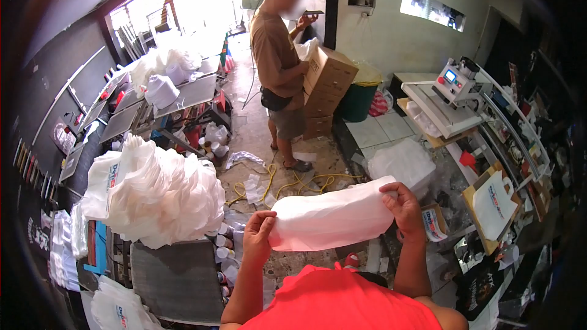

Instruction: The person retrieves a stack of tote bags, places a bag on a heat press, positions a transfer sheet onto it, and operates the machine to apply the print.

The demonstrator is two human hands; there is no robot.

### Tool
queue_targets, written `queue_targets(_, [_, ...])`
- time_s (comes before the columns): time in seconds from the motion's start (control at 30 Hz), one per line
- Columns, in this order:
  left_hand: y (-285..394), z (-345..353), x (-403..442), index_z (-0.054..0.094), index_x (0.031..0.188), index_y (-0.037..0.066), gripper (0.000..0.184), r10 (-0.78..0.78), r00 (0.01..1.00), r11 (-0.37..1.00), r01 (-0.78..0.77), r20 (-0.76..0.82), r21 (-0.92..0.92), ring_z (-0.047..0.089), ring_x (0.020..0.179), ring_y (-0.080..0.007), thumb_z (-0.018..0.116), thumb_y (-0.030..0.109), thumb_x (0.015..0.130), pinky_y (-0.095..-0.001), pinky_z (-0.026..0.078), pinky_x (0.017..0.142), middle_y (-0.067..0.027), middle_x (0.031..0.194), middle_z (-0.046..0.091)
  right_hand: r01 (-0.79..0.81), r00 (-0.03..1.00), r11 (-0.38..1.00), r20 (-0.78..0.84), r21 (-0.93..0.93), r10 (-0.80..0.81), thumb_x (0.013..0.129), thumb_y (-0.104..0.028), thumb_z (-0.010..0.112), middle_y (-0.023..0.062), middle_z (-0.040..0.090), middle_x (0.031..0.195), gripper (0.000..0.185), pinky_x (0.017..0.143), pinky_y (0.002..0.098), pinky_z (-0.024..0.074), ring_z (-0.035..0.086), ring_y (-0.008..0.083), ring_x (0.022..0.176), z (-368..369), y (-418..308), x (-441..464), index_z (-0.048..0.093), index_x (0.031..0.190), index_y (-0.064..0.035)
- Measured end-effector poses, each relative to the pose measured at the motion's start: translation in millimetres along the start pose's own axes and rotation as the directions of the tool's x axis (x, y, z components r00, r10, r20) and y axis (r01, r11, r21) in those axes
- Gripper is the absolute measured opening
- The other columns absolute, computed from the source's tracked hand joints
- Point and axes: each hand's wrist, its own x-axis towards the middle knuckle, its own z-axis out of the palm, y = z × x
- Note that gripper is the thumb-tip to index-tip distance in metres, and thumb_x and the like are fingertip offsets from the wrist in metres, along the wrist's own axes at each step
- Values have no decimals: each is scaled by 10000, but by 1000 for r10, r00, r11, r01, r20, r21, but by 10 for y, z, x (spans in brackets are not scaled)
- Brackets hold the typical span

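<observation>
A plain white fabric piece [333,215] is stretched out in front of my red shirt, its lower edge bowed. My left hand [260,232] pinches its left end between thumb and fingers. At the other end, slightly higher, my right hand [402,205] grips the upper right corner. Whether the piece is a finished bag cannot be made out. To the left rises a big heap of white fabric bags [162,192], one showing blue and red print. Below it lies a dark flat board [177,281], with more printed white bags [122,308] beside it.
Ahead, a person [278,67] stands holding a phone beside stacked cardboard boxes [324,88]. A yellow cord [269,180] crosses the littered floor. On the right are a heat press [449,95] and a printed white bag [492,201] on a wooden board. Flat printing boards [183,95] line the left.
</observation>
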Motion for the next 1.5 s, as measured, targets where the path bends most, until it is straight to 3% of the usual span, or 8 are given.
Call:
queue_targets(0.2, [-29, -31, 11, 612, 1078, 17, 142, 9, 1000, 1000, -8, 0, -5, 591, 885, -81, 594, 109, 972, -234, 476, 800, -22, 969, 641, -23, 1000, 999, -4, 36, 23, 915, -90, 637, 30, 609, 1028, 175, 889, 259, 438, 545, 111, 970, -5, 3, -3, 629, 1079, -32])
queue_targets(1.5, [-21, -31, 27, 615, 1079, 20, 146, -8, 1000, 1000, 9, -14, 22, 579, 874, -71, 593, 118, 973, -232, 469, 785, -17, 962, 639, -23, 1000, 1000, -2, 2, 23, 916, -95, 633, 30, 611, 1018, 180, 864, 256, 451, 550, 107, 952, 26, -35, 22, 625, 1083, -30])
